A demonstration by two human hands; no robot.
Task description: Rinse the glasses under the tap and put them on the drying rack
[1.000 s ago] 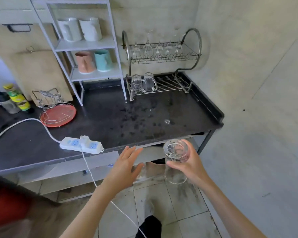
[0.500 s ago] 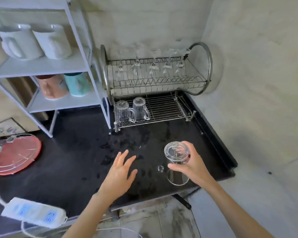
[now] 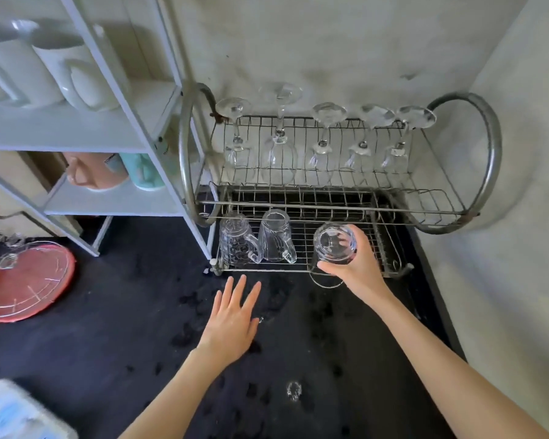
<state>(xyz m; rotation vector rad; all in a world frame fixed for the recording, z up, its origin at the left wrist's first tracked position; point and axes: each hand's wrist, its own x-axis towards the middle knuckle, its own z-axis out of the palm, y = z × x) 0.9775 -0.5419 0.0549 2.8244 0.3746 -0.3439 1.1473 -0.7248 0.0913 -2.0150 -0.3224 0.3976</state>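
**Inverted tumbler at the front edge of the rack's lower tier**

The right hand [image 3: 358, 267] holds a clear glass tumbler [image 3: 334, 245] upside down, base toward the camera, its long axis roughly upright. The grip is closed around the tumbler's side wall, thumb on the near side and fingers wrapped round the far side. The mouth rim hangs just in front of the drying rack [image 3: 469, 213], at the front rail of its lower tier; whether it touches the wire cannot be told.

On that tier, 2 glass mugs [image 3: 257, 240] stand inverted at the rack's left end, and the wire to their right is free. The open spot lies just behind the tumbler and away from the body, so the coming move is probably a short push rearward, then a set-down mouth-first.

The left hand [image 3: 232, 321] is flat, fingers spread, empty, above the wet black tabletop [image 3: 92, 343] in front of the rack's left end. The right hand is nearer the free slot. 5 stemmed glasses [image 3: 322, 141] hang on the upper tier.
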